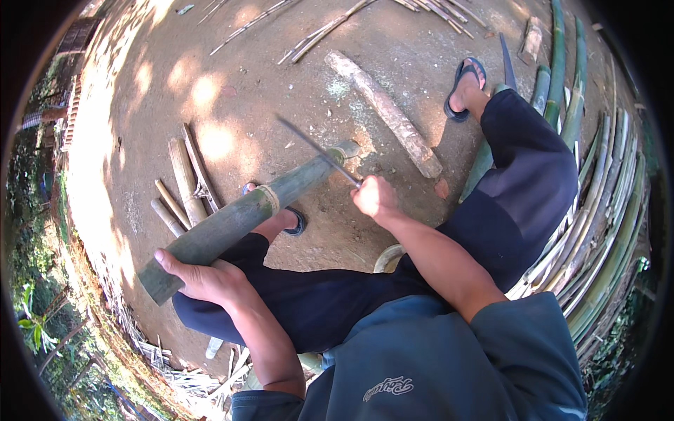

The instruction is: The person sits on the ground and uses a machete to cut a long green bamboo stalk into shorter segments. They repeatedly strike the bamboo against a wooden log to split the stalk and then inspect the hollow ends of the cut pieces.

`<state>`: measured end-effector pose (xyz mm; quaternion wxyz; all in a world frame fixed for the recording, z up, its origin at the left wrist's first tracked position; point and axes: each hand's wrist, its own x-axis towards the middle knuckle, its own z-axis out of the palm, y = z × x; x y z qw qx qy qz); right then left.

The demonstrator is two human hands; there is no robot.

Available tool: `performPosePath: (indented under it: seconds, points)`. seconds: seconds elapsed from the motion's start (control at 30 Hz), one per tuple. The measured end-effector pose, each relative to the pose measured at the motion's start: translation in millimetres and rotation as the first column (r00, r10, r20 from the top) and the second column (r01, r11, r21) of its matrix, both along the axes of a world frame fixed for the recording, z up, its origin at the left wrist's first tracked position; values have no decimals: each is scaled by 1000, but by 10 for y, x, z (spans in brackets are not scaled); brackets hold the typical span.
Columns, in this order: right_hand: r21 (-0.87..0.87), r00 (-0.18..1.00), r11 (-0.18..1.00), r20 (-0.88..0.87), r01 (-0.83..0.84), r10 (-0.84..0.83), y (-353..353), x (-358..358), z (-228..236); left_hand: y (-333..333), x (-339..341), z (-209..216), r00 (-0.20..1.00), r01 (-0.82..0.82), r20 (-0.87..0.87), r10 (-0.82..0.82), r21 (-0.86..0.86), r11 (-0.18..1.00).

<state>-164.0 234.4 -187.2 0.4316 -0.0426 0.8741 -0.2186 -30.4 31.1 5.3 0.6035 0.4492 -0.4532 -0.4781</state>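
A thick green bamboo pole (232, 223) slants from the lower left up toward the middle, across my left knee, with a pale ring-shaped node part way along. Its near end is gripped by my left hand (205, 279), thumb on top and the other fingers hidden underneath. My right hand (375, 198) is closed round the handle of a long, thin-looking knife (316, 146), the handle mostly covered by the fingers. The blade points up and left and passes over the pole's far part; whether it touches the bamboo I cannot tell.
On the dirt floor lies a pale log (386, 112) beyond my hands. Cut bamboo pieces (184, 179) are at left, thin sticks (326, 31) at the far side. Long split strips (604, 217) and green poles (558, 63) lie along my right, near a dark blade (507, 62).
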Motion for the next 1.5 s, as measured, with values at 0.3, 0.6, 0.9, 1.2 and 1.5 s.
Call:
performPosePath:
  seconds: [0.3,0.6,0.9,1.2,1.5]
  points:
    - [100,991,986,-19,-134,136,231,-76,-406,-334,340,-241,997,-76,4,76,79,994]
    - [20,993,995,-67,-93,94,313,-22,-418,-414,363,-276,989,-44,-130,64,150,988]
    - [79,994,993,-55,-91,96,377,32,-522,-538,407,-331,979,-201,71,190,211,957]
    - [91,986,991,-124,-103,114,371,-83,-562,-460,400,-289,982,-179,81,168,164,970]
    - [69,992,997,-112,-45,53,387,25,-590,-418,306,-330,935,-326,201,293,161,932]
